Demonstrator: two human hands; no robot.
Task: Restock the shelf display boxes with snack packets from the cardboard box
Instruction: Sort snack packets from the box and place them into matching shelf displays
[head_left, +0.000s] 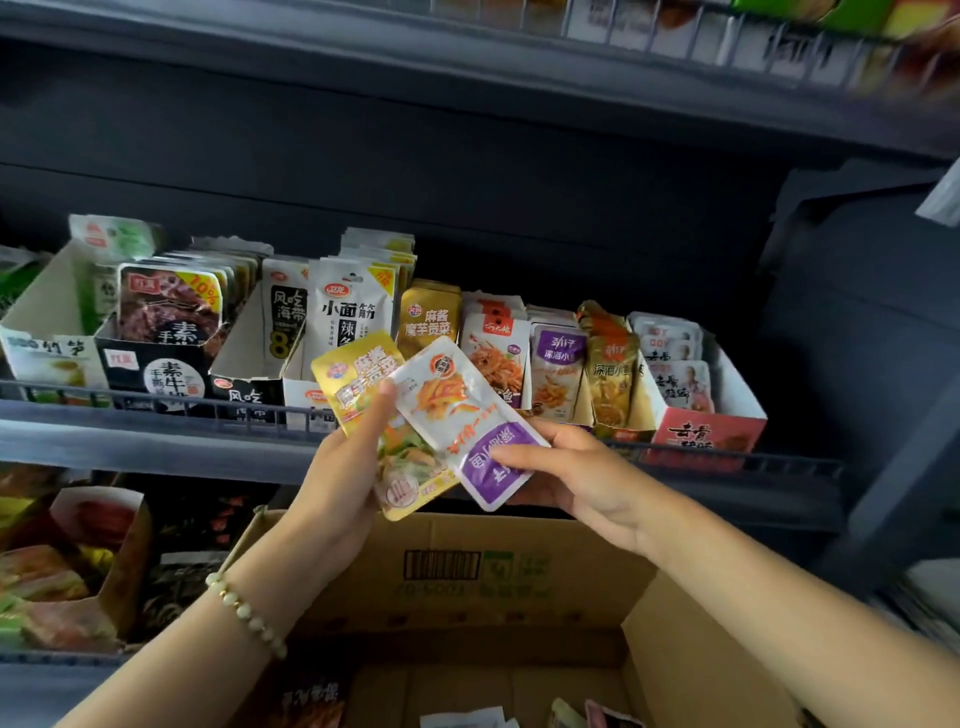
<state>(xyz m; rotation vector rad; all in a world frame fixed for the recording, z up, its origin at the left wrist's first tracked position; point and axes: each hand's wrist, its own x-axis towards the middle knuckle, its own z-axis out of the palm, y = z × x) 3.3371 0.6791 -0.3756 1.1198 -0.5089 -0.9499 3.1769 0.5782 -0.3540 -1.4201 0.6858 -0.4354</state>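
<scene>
My left hand (347, 467) grips a yellow snack packet (358, 384), thumb pressed on its front. My right hand (576, 475) pinches the lower end of a white and purple packet (462, 410) that overlaps the yellow one. Both packets are held up in front of the shelf rail (156, 402), above the open cardboard box (467, 597). Behind them stand the display boxes: a yellow packet row (428, 314), a purple packet row (558, 364) and a red box (706, 431) at the right. A few loose packets (592, 717) lie in the cardboard box bottom.
More display boxes fill the left of the shelf, black (156, 364) and white-green (47, 343). A dark shelf (467, 67) hangs overhead. The lower shelf at left holds a brown display box (104, 545) with packets. A dark upright panel (857, 338) closes the right side.
</scene>
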